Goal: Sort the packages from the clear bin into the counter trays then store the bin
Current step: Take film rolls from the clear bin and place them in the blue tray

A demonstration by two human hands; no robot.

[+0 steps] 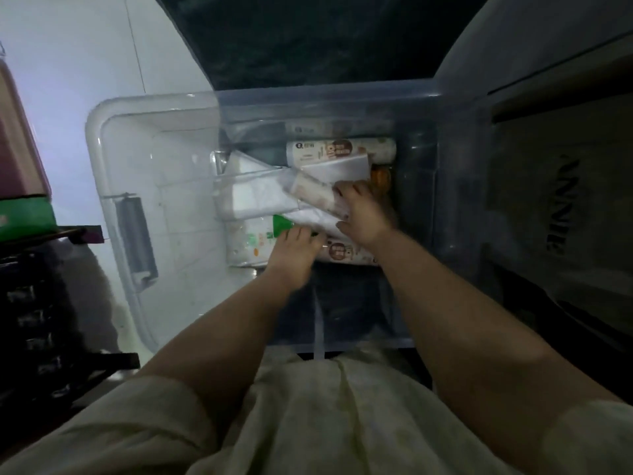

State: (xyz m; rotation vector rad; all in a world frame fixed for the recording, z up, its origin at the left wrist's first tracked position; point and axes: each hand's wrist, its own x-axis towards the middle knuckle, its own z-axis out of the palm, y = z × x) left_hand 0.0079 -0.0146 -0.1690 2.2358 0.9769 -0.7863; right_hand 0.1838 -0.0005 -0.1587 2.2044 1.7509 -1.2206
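A large clear bin [102, 166] sits below me, its grey latch handle [135, 234] on the left wall. Several packages lie piled inside. My left hand [294, 248] rests on a white pack with a green label [260, 241], fingers curled over its edge. My right hand [363, 214] presses on a tilted brown-and-white pack [315, 193] in the middle of the pile. A roll-shaped pack with brown print [339, 150] lies at the far side, and another brown-printed pack [346, 252] lies under my wrists. The lighting is dim and the hands are blurred.
A pink and green box stack [24, 200] stands at the left edge above a dark rack [37, 303]. A dark surface [325, 39] lies beyond the bin. A dark bag with white lettering [565, 207] sits at the right. White floor [85, 63] shows at upper left.
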